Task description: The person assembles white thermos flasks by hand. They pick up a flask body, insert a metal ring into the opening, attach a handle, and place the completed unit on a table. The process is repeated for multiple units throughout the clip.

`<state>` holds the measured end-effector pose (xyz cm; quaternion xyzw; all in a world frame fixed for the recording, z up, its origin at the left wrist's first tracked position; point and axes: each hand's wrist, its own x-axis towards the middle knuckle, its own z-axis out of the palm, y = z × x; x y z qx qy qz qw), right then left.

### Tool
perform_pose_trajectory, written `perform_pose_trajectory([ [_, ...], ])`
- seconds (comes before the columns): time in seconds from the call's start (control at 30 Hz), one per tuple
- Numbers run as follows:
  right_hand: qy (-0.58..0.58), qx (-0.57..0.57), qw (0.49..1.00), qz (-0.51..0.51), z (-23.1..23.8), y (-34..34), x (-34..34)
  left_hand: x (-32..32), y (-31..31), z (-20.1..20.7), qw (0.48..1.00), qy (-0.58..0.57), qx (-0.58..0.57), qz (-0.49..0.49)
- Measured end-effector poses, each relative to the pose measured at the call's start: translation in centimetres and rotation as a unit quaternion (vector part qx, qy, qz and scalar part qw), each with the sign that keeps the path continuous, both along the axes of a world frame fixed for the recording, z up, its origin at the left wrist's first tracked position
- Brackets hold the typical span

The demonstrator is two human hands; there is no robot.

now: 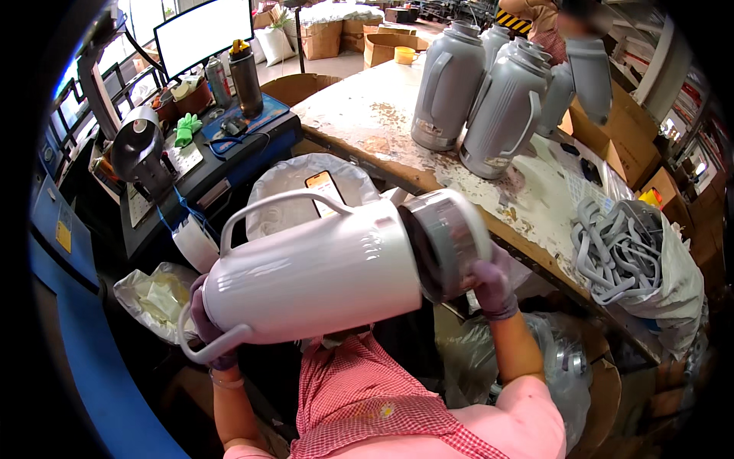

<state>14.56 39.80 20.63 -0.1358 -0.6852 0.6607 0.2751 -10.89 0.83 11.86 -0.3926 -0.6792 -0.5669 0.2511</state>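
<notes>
A large pale thermos jug body [313,275] lies nearly level in front of my chest, a long handle along its upper side and a looped handle [202,353] at its left end. My left hand [206,321], in a purple glove, is wrapped round that left end; part of it is behind the jug. At the right end, my gloved right hand [493,287] grips a grey collar [451,241] with a glossy dark inside. A dark gap shows between collar and jug body along the upper side; whether they touch lower down I cannot tell.
Several grey thermos jugs [505,107] stand on the worn table [367,118]. Loose grey handles [619,249] fill a sack at right. A phone [325,191] lies on a white-lined container behind the jug. At left are a desk with a monitor [202,38] and a green glove [186,130]. Another person stands at far right.
</notes>
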Motion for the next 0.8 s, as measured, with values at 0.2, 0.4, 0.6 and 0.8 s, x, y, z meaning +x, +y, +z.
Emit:
perform_pose_trajectory([
  [0.2, 0.052, 0.268, 0.958, -0.093, -3.4, -0.5, 1.3, 1.3, -0.7, -3.3, 0.982, -0.162, -0.049, 0.079],
  [0.4, 0.081, 0.315, 0.942, -0.086, -3.3, -1.8, 0.6, 2.0, -0.6, -4.0, 0.974, -0.22, -0.008, -0.047],
  [0.6, 0.127, 0.366, 0.92, -0.062, -2.5, -2.4, 1.0, 1.4, -1.3, -5.8, 0.973, -0.213, -0.079, -0.026],
  [0.8, 0.349, 0.427, 0.824, 0.132, -0.8, -1.0, 1.3, 1.3, -2.9, -7.3, 0.745, -0.611, 0.075, -0.257],
])
